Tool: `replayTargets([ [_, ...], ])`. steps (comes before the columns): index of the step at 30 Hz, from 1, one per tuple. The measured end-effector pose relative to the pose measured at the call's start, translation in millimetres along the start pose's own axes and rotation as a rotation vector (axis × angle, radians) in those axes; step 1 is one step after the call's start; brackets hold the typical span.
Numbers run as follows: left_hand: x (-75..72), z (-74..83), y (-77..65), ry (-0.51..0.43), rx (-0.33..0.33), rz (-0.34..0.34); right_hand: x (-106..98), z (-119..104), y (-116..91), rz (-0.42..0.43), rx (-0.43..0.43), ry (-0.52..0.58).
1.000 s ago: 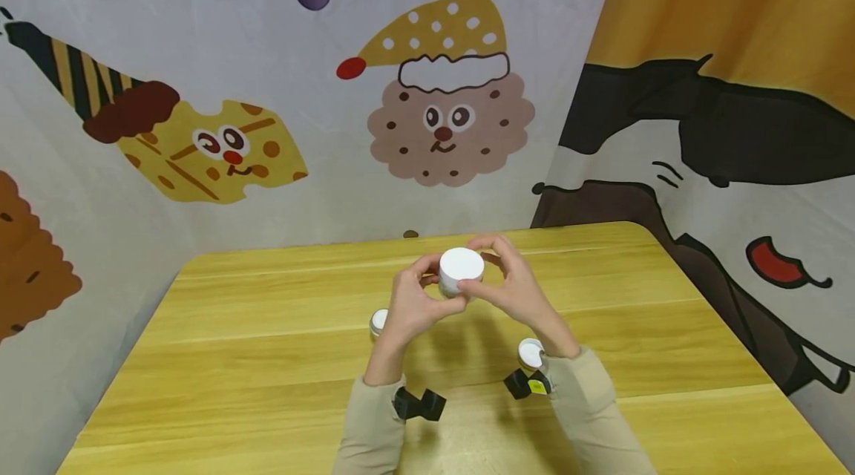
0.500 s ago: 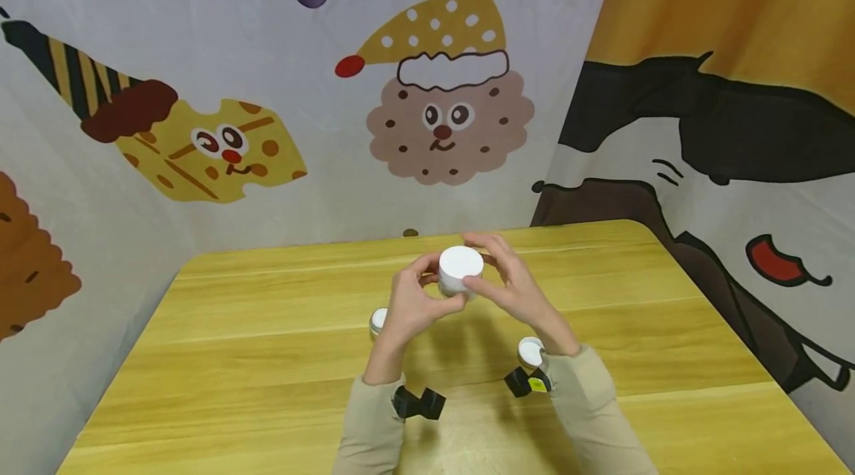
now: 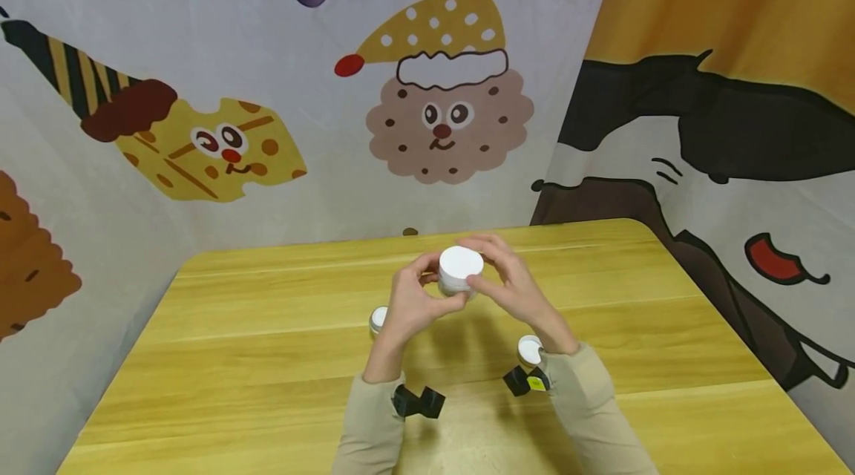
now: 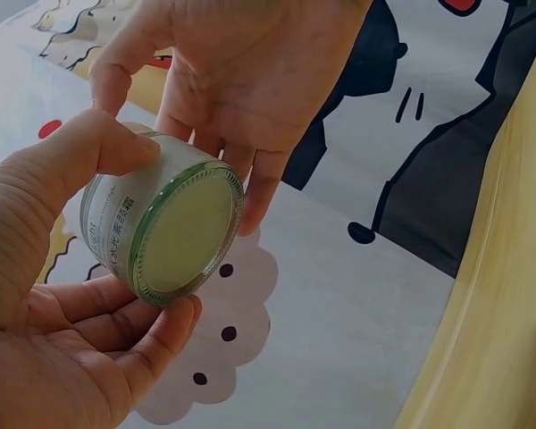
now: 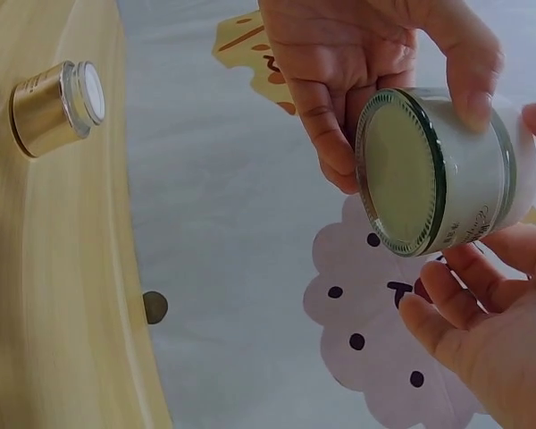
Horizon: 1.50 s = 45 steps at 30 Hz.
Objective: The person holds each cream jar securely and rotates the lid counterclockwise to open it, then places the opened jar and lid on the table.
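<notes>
A squat glass cream jar (image 4: 165, 214) with a white lid (image 3: 461, 263) is held above the middle of the table, tilted so its pale greenish base shows in both wrist views. My left hand (image 3: 415, 297) grips the glass body, thumb on one side and fingers on the other. Around the lid, my right hand (image 3: 510, 282) has its thumb at the near edge and its fingers at the far edge. Dark printed writing runs along the jar's side in the left wrist view. The jar's contents are hidden.
A gold jar (image 5: 49, 112) with a white top stands on the wooden table (image 3: 254, 356), partly behind my left wrist in the head view. Beside my right wrist lies a round white cap (image 3: 530, 349). A cartoon-printed cloth (image 3: 334, 200) hangs behind the table.
My right thumb has shifted right along the lid's near edge, while the right fingers have moved left along its far edge. My left hand and the jar stay nearly in place.
</notes>
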<state>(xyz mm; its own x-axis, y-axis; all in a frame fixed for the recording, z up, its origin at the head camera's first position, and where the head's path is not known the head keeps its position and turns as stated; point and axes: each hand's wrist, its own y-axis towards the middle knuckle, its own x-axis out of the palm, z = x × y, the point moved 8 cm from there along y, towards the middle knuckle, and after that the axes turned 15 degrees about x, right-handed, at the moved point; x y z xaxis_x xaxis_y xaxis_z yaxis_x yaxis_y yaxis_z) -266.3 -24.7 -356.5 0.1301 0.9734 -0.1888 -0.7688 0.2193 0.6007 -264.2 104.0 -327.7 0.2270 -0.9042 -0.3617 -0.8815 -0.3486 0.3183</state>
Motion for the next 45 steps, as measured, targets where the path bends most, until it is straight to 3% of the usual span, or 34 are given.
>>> replayTargets([
  [3,0.1,-1.1,-0.2,-0.006,-0.003,-0.001,1,0,0,-0.013,0.0,0.002],
  [11,-1.2,0.1,0.2,-0.018,-0.011,0.009,-4,10,2,0.071,0.115,0.044],
  [29,-1.3,-1.4,-0.5,-0.014,-0.005,0.006,-3,6,1,0.016,0.057,0.049],
  [45,-4.3,-8.2,-3.6,0.02,-0.025,0.007,-7,6,1,0.081,0.024,0.084],
])
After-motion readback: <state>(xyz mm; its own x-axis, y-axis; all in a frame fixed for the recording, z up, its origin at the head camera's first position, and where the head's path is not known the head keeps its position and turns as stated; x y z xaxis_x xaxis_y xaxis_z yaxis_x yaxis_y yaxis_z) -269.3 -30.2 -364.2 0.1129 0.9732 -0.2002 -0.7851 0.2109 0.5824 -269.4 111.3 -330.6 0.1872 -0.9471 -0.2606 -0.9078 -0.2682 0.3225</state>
